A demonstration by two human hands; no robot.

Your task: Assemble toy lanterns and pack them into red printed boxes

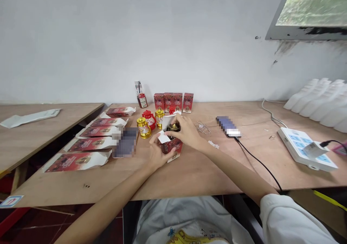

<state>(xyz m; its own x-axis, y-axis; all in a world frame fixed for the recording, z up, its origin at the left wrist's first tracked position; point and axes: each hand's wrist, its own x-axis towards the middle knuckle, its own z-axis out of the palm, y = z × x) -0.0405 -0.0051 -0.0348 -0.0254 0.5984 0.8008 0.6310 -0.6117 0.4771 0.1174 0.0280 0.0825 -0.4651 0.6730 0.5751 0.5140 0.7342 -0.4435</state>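
My left hand (158, 153) is wrapped round a small red printed box (177, 145) with its white top flaps raised. From above, my right hand (187, 131) grips the dark bronze top of a mini lantern (175, 127), which sits partly inside the box's mouth; its lower part is hidden. Just beyond the hands stand a gold mini lantern (143, 128), a red mini lantern (149, 120) and another gold mini lantern (159, 118). A further red lantern (171, 109) shows partly behind the flaps.
Several flat-lying red boxes (92, 143) with open flaps line the left side, beside a blurred dark tablet-like object (126, 143). Closed boxes (177, 101) stand along the wall. Rightward lie wire loops (202, 127), a cabled phone (227, 126) and a power strip (303, 146).
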